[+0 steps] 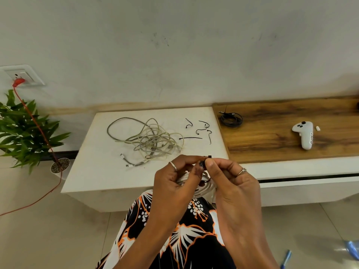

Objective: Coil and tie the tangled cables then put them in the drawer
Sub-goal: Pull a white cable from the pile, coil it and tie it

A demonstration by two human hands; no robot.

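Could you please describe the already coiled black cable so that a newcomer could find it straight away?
Start at the wooden countertop on the right. At its left end lies the coiled black cable, beside the white cabinet top. It alone is dark and neatly wound; the tangled cables are pale.

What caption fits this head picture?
Both hands fasten a black tie round a coiled white cable.

Even, soft daylight; no hard shadows. Faint glare on floor tiles [330,247] at 5 o'clock. Strong wide-angle bowing toward edges. Slight softness overall; hands mildly blurred at centre.
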